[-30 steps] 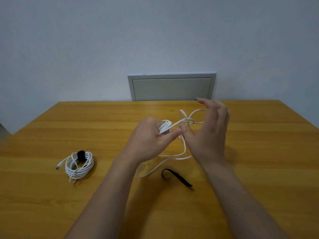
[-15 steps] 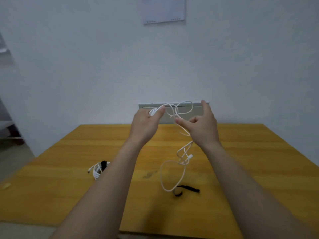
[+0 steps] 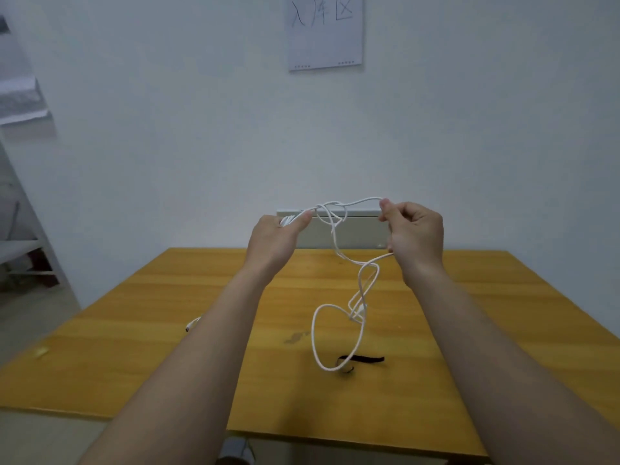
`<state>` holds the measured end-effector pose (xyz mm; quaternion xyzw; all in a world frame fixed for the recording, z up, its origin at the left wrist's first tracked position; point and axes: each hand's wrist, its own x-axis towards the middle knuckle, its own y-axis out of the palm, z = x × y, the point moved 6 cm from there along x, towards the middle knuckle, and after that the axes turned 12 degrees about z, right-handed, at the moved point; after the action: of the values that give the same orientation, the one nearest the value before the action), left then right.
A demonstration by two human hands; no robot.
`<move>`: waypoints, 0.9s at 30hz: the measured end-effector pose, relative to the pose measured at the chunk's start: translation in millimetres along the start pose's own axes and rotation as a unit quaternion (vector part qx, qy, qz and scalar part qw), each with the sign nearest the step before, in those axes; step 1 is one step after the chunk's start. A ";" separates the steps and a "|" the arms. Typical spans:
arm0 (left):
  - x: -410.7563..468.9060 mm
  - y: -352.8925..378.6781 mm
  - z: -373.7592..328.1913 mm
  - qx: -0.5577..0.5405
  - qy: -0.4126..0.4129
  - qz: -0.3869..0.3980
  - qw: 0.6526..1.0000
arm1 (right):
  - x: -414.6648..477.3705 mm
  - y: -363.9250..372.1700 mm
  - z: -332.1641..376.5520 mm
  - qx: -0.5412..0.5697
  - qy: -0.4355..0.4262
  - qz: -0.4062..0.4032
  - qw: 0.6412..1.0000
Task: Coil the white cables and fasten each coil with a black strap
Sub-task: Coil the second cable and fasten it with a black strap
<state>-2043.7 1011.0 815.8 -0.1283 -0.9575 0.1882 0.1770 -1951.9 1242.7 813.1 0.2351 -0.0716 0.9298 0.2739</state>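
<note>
Gripping wound turns in left hand [image 3: 273, 245], pinching white cable [image 3: 357, 310] in right hand [image 3: 416, 238], raised, likely to dangle the tangle between grips above black strap [image 3: 364, 359].

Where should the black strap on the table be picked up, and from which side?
Pinch its straight end, the one toward the person's right, from above. The black strap lies flat on the table, and the hanging loop of the white cable crosses its curled other end in this view, so a reach from the right probably avoids snagging.
</note>
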 end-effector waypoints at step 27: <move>-32.0 86.1 28.4 -0.046 0.000 0.223 0.974 | -43.0 42.4 -55.2 0.053 0.110 0.318 0.940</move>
<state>-2010.3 1069.2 746.9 -0.3467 -0.9122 0.1790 0.1249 -1965.1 1201.0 743.8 0.1107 -0.0631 0.9909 -0.0427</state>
